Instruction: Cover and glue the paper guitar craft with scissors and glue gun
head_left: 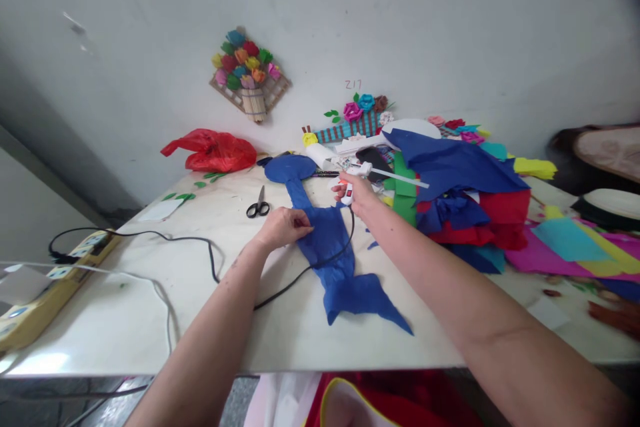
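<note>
A white hot glue gun is gripped in my right hand, with a long glue stick jutting from it to the right. My left hand has its fingers closed at the left edge of a blue crepe-paper-like sheet. This sheet wraps a narrow blue strip that joins a blue round disc above it, and its loose tail spreads toward the table's front. The gun's black cord runs across the sheet. Black-handled scissors lie left of the strip.
A red plastic bag sits at the back left. Blue, red and green paper is piled on the right, beside coloured sheets. A yellowish power strip with cords lies at the left edge. Paper-flower crafts are against the wall.
</note>
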Demonstrator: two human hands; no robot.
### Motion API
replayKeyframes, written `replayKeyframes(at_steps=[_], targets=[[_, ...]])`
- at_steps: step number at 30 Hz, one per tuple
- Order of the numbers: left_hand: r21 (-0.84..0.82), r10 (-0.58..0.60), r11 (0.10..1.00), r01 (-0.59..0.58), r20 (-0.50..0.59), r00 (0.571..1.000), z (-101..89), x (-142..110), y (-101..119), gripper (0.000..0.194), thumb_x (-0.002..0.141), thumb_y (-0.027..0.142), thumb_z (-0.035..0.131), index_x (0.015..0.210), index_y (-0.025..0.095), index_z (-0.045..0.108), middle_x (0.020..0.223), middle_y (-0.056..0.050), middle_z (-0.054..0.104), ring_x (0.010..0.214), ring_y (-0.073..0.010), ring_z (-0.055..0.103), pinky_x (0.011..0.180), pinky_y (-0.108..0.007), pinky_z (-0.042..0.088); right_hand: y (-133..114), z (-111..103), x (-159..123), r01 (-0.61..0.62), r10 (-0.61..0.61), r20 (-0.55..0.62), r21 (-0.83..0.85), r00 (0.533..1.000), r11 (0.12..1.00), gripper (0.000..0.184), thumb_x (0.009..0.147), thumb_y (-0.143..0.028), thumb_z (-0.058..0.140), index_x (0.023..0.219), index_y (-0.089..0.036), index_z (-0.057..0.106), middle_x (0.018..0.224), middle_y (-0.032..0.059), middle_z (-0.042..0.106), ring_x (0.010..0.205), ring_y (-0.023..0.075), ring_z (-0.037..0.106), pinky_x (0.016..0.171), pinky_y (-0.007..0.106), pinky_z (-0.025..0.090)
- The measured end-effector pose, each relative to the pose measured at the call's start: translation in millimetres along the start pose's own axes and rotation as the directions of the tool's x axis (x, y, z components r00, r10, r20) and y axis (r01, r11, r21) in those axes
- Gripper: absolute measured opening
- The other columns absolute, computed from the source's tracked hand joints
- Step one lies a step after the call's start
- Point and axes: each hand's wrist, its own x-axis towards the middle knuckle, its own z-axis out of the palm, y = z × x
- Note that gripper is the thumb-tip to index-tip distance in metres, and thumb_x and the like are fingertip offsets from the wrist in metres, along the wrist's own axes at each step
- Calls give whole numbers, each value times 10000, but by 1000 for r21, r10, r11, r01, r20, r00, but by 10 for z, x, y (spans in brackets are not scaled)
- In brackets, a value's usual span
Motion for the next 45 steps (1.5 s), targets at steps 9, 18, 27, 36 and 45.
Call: replayKeyframes(at_steps=[9, 18, 27, 36, 45], targets=[[-136, 228, 971, -197, 268, 936, -50, 10, 183, 314, 595, 407, 731, 840, 213, 695, 825, -14, 661, 855, -172, 552, 737, -240, 415, -85, 27, -5, -82, 83, 2, 164, 997, 983, 173, 865, -267, 507, 744, -142, 504, 519, 5, 586, 365, 58, 477, 442, 221, 520], [-308, 306, 936, -170, 476, 825, -184, -25, 143, 453, 610, 205, 715, 1056, 245, 645, 1166, -31, 598, 1120, -229, 478, 976, -339, 332, -37, -23, 83, -111, 115, -10, 194, 993, 975, 126, 852, -251, 527, 785, -153, 485, 522, -9, 570, 383, 65, 500, 441, 222, 522], [-237, 323, 940, -245, 389, 863, -2, 18, 153, 29, 636, 172, 675, 655, 194, 682, 1133, -33, 597, 1058, -194, 509, 1012, -341, 273, -86, -23, 58, -124, 129, -10, 186, 992, 975, 134, 842, -231, 536, 740, -152, 500, 487, -15, 546, 382, 62, 492, 452, 214, 527], [-515, -215, 838, 182, -6, 976, 196, 112, 77, 178, 613, 331, 654, 662, 161, 633, 673, -12, 635, 653, -145, 550, 616, -253, 395, -224, -61, 57, -164, 140, 130, 196, 982, 967, 164, 858, -278, 508, 781, -139, 543, 460, -2, 550, 384, 75, 515, 422, 182, 493], [-898, -643, 387, 208, -101, 759, 161, 140, -88, 306, 515, 366, 713, 616, 147, 526, 449, 69, 427, 412, -49, 341, 415, -190, 228, -254, -125, 57, -206, 171, 239, 130, 956, 970, 191, 872, -286, 481, 815, -116, 547, 542, 32, 601, 356, 46, 482, 433, 184, 506]])
